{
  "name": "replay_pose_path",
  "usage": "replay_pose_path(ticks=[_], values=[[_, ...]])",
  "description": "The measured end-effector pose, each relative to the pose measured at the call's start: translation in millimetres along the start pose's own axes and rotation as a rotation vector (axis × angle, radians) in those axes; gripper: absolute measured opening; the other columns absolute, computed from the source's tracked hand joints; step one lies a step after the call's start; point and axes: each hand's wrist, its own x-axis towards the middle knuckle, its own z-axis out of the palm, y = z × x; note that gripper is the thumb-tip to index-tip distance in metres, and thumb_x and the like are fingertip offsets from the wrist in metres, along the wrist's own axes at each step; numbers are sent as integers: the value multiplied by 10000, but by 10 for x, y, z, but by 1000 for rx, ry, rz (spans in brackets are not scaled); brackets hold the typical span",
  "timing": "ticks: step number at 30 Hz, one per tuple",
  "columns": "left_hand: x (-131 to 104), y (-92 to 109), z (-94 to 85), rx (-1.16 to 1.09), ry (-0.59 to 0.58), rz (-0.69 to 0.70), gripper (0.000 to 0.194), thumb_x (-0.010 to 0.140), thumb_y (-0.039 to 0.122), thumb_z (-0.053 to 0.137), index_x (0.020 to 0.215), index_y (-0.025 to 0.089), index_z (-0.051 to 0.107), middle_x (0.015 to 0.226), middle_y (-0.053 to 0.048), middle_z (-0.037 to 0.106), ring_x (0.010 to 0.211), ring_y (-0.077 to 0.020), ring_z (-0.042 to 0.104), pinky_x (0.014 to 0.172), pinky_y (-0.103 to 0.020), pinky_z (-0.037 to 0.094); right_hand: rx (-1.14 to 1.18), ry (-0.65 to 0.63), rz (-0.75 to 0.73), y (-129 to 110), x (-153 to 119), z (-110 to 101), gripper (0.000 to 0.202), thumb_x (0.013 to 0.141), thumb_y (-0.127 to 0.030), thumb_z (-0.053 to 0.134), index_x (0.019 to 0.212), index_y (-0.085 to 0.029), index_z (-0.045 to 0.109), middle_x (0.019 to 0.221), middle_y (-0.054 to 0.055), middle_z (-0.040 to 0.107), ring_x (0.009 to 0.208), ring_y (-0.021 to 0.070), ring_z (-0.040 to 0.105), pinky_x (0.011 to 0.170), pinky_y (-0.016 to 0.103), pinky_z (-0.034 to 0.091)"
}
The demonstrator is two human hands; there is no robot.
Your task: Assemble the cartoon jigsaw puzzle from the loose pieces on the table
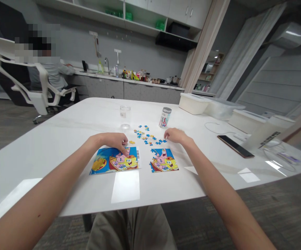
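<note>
My left hand (116, 141) is over the reference picture card (118, 161), its fingers curled and its thumb stretched apart from them, the tip at the card's upper right part. Beside the card lies a partly assembled jigsaw puzzle (164, 161) with the same cartoon figures; its left edge is jagged. My right hand (175, 134) is closed, its fingertips down on a blue puzzle piece (164, 141) at the right end of the loose pieces. Several loose puzzle pieces (145, 136) are scattered beyond the puzzle. One yellow piece (132, 142) lies near my left fingers.
A clear jar (125, 118) and a printed can with a metallic lid (165, 117) stand behind the pieces. On the right are a phone (235, 146), cables and white storage boxes (194, 103). A person sits on a white chair (40, 104) at the far left.
</note>
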Motion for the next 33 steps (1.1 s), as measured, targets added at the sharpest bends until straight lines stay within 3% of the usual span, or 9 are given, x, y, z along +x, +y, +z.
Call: replay_pose_path(ticks=[6,13,16,19,22,24,26,29,33], values=[[-17,15,1,-37,-6,-1,517,534,564,730,578,219,348,526,62,323,515,-117,260,512,-281,182,-8,9,143,47,-22,-23,249,796,-144,584,986,-191,738,1112,118,706,995,245,669,788,305,506],[-1,-2,8,-9,-7,24,524,561,607,704,586,214,360,547,54,336,513,-111,260,498,-280,185,113,-7,7,62,34,-10,259,749,-118,633,950,-220,760,1005,26,750,929,161,682,728,182,479],[-14,-6,5,-20,-7,41,521,568,614,699,585,211,368,535,52,351,506,-110,275,493,-278,196,150,-3,-23,63,56,6,266,744,-115,636,957,-215,758,968,15,757,914,152,681,695,175,468],[-33,-18,-15,-68,-24,48,476,668,636,611,607,205,419,568,31,434,531,-126,355,506,-272,253,172,10,-25,59,57,14,246,747,-122,640,945,-210,756,958,16,757,903,157,681,678,185,463],[-43,-63,-43,-115,90,23,425,736,621,545,745,199,500,683,-3,552,621,-153,470,560,-260,321,154,19,-6,34,34,9,245,751,-124,640,950,-215,752,985,16,753,921,167,677,686,196,463],[-47,-112,-56,-113,151,6,433,698,581,610,887,201,524,725,-5,582,662,-166,509,592,-252,341,143,23,6,11,15,2,253,755,-122,634,959,-220,748,999,17,750,944,176,672,694,204,465],[-52,-171,-60,-84,110,7,482,628,530,690,951,205,540,703,10,572,661,-168,517,599,-246,340,135,21,10,-4,-1,-1,257,759,-117,627,962,-222,746,1010,20,748,955,181,670,698,210,466],[-62,-252,-58,-63,35,25,431,580,502,731,843,206,562,641,27,533,629,-162,505,574,-242,321,120,23,20,-4,-10,1,258,763,-111,622,966,-217,741,1022,34,744,954,188,672,704,220,467],[-51,-285,-42,-110,63,24,374,679,525,656,811,193,548,649,6,575,623,-158,519,559,-239,336,106,51,19,-24,1,23,253,791,-113,588,982,-200,729,1066,60,728,981,211,664,740,245,471]])
